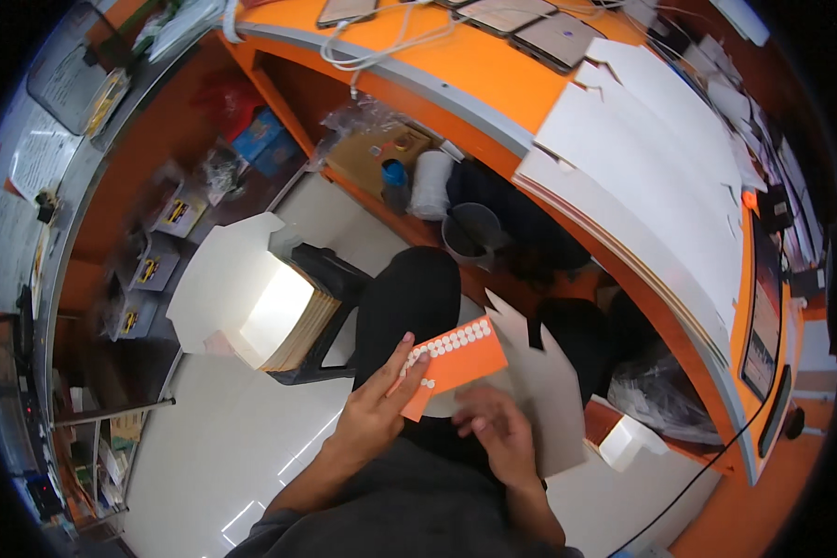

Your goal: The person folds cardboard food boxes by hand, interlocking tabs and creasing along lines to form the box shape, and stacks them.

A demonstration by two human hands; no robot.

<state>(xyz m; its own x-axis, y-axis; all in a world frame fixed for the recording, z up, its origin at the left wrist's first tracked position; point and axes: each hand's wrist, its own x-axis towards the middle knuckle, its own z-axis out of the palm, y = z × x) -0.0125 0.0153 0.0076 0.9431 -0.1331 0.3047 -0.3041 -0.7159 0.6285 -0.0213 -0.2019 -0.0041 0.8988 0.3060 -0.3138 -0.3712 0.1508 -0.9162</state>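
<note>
Dark-grey cloth shirt (400,502) nearest — left hand (367,409) pinches white-dotted orange paper sheet (467,364); right hand (502,432) half-curled, grip unclear. Pale notched cardboard (551,395) lies right.

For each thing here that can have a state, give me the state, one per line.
Orange sheet: held tilted, white dots on part, rest bare
Left hand: gripping the orange sheet
Right hand: blurred, loosely curled; whether it holds anything small is unclear
Cardboard pieces: stacked on the black stool
White card: piled on the desk
Phones: lying on the desk
Grey bucket: upright, open-topped
</note>
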